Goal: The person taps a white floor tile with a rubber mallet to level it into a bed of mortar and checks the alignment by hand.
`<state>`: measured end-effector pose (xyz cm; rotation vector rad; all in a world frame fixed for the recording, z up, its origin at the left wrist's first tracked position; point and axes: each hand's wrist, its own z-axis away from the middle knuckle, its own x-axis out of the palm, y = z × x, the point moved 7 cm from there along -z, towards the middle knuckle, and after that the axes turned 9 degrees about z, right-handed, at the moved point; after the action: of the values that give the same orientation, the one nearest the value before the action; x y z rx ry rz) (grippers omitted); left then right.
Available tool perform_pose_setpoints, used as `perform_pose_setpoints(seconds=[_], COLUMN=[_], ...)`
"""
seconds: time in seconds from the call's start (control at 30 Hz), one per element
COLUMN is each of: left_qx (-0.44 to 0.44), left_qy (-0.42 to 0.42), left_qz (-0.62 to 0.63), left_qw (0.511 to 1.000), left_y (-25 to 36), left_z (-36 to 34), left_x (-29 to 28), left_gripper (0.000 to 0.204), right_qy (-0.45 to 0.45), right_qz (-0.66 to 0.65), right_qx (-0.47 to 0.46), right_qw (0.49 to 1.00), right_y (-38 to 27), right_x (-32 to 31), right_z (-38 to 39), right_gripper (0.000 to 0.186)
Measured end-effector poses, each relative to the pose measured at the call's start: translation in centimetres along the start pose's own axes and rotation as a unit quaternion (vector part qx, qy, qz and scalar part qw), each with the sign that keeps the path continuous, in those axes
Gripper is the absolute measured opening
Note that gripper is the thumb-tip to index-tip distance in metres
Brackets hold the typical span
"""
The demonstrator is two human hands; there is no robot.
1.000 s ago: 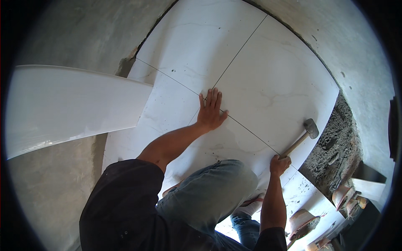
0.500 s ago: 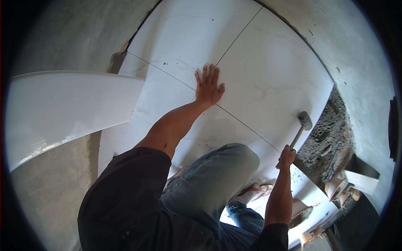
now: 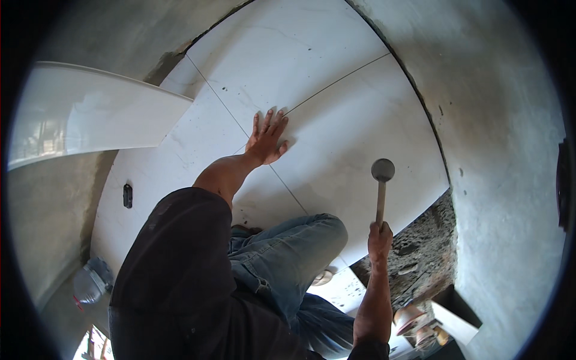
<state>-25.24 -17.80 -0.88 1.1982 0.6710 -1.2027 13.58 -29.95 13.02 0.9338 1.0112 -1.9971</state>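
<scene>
My left hand [image 3: 266,139] lies flat with spread fingers on the white floor tiles [image 3: 336,132], close to where the thin joints between them meet. In my right hand [image 3: 380,240] is a mallet [image 3: 383,170], gripped by its light wooden handle. The mallet's round grey head points away from me, over the right-hand tile. Whether the head touches the tile, I cannot tell. My bent knee [image 3: 327,234] in blue jeans is between my two arms.
Rough grey mortar [image 3: 426,240] shows beside the right tile's edge. Bare walls [image 3: 498,150] rise at right and far left. A glossy white panel [image 3: 108,114] juts in from the left. A small black object [image 3: 128,195] and a clear plastic container [image 3: 91,282] lie at left.
The view has turned, so the tiles appear rotated. The mallet has shifted left in the picture, its head now seen end-on. My left hand stays flat on the tiles.
</scene>
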Motion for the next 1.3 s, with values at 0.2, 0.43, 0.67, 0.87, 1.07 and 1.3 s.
perform_pose_setpoints(seconds=[0.2, 0.43, 0.67, 0.87, 1.07, 1.3], left_qx=[-0.012, -0.261, -0.405, -0.415, -0.414, -0.405], left_qy=[0.010, 0.106, 0.115, 0.086, 0.107, 0.133], left_qz=[-0.009, 0.059, 0.115, 0.138, 0.116, 0.092], left_qw=[1.000, 0.958, 0.900, 0.895, 0.896, 0.900], left_y=[0.2, 1.0, 2.0, 2.3, 1.6, 1.5], left_z=[0.5, -0.5, -0.2, -0.1, 0.2, 0.2], left_x=[0.5, 0.9, 1.8, 2.6, 1.8, 2.6], left_gripper=[0.072, 0.073, 0.073, 0.075, 0.074, 0.075], right_qy=[0.059, 0.018, -0.006, 0.105, 0.115, 0.175], right_qz=[-0.155, 0.065, 0.159, 0.168, 0.274, 0.277], right_qx=[-0.060, -0.123, -0.015, -0.036, 0.083, 0.046], right_qw=[0.984, 0.990, 0.987, 0.980, 0.951, 0.944], right_y=[-5.2, 4.8, 8.2, 10.7, 13.5, 10.5], right_x=[-4.3, 2.9, 4.3, 3.2, 3.4, 2.2], right_z=[-3.3, -8.1, -7.8, -7.8, -10.0, -9.1], right_gripper=[0.053, 0.043, 0.046, 0.042, 0.039, 0.049])
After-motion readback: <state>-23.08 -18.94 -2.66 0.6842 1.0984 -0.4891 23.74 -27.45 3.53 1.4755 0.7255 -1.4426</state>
